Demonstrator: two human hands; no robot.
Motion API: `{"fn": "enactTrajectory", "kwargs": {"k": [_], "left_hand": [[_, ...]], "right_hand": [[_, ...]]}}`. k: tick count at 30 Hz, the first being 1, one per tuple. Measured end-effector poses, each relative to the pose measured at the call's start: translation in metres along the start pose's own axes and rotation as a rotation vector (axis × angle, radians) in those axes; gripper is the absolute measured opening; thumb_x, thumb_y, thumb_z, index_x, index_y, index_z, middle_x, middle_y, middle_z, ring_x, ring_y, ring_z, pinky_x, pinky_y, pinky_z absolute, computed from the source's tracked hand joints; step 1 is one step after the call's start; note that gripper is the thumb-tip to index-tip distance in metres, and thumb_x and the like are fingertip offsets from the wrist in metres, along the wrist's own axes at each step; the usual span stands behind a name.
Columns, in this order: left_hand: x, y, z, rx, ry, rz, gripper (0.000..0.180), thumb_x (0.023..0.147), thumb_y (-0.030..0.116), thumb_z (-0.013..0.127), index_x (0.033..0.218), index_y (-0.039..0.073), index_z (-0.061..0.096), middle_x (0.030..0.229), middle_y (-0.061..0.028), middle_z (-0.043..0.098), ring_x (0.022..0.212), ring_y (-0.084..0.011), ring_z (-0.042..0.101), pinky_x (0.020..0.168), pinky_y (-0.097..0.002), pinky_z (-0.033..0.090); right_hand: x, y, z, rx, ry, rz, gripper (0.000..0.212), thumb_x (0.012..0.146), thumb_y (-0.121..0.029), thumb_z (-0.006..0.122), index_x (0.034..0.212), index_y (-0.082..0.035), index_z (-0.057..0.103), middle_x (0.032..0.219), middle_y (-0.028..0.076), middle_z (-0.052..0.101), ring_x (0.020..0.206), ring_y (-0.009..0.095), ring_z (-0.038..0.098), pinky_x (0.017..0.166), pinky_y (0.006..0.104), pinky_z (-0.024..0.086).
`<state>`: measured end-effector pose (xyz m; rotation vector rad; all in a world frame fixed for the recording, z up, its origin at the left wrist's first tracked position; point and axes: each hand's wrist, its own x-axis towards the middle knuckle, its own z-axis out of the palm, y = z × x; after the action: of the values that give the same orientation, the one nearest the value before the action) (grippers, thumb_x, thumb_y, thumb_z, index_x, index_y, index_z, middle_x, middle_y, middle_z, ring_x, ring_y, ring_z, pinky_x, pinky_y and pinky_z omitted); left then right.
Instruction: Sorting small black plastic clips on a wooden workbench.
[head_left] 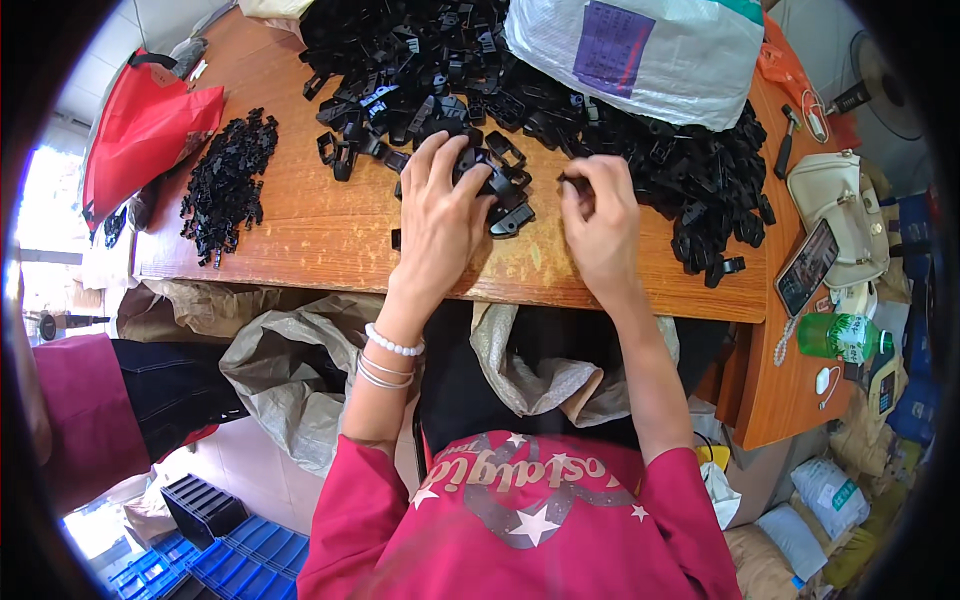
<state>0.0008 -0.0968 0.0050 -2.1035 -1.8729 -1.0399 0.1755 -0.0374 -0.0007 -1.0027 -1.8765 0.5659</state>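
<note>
The left fingers (447,160) are curling over black parts (513,220) on the bench (330,210), whether gripping I cannot tell; the right fingers (594,168) are pinching a small dark piece (566,179) at their tips.

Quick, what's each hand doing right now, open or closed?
Left hand: curved over black parts; can't tell if it grips one.
Right hand: closed, fingertips pinching a small dark piece.

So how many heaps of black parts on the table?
2: a small-parts heap at left beside the red bag, and a larger heap from centre to right, partly covered by the white sack. More could be hidden behind either bag.
</note>
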Motion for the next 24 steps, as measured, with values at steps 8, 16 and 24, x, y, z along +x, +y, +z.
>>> {"fn": "enactTrajectory", "kwargs": {"k": [8, 16, 24], "left_hand": [[0.0, 0.012, 0.022, -0.304, 0.157, -0.3, 0.023, 0.072, -0.002, 0.074, 0.085, -0.004, 0.055, 0.105, -0.0101, 0.059, 0.06, -0.0064, 0.051, 0.053, -0.0214, 0.043], [-0.002, 0.054, 0.035, -0.655, 0.055, -0.363, 0.027, 0.066, 0.0, 0.07, 0.082, 0.001, 0.048, 0.096, -0.0098, 0.057, 0.053, -0.01, 0.044, 0.052, -0.0242, 0.042], [0.002, 0.076, 0.057, -0.545, -0.169, -0.286, 0.035, 0.077, 0.012, 0.074, 0.107, -0.001, 0.06, 0.09, -0.0134, 0.056, 0.066, -0.0192, 0.057, 0.061, -0.0312, 0.047]], "right_hand": [[-0.029, -0.002, -0.013, 0.17, 0.098, 0.013, 0.013, 0.077, 0.007, 0.067, 0.088, 0.002, 0.062, 0.092, 0.011, 0.063, 0.081, 0.021, 0.063, 0.067, 0.0279, 0.051], [-0.056, 0.013, -0.008, 0.459, 0.248, 0.264, 0.028, 0.093, 0.002, 0.052, 0.12, 0.005, 0.054, 0.112, 0.013, 0.054, 0.094, 0.018, 0.063, 0.077, 0.0265, 0.053], [-0.064, 0.017, -0.022, 0.515, 0.29, 0.335, 0.025, 0.096, 0.0, 0.046, 0.12, 0.006, 0.052, 0.111, 0.01, 0.051, 0.087, 0.014, 0.063, 0.072, 0.0239, 0.052]]}}
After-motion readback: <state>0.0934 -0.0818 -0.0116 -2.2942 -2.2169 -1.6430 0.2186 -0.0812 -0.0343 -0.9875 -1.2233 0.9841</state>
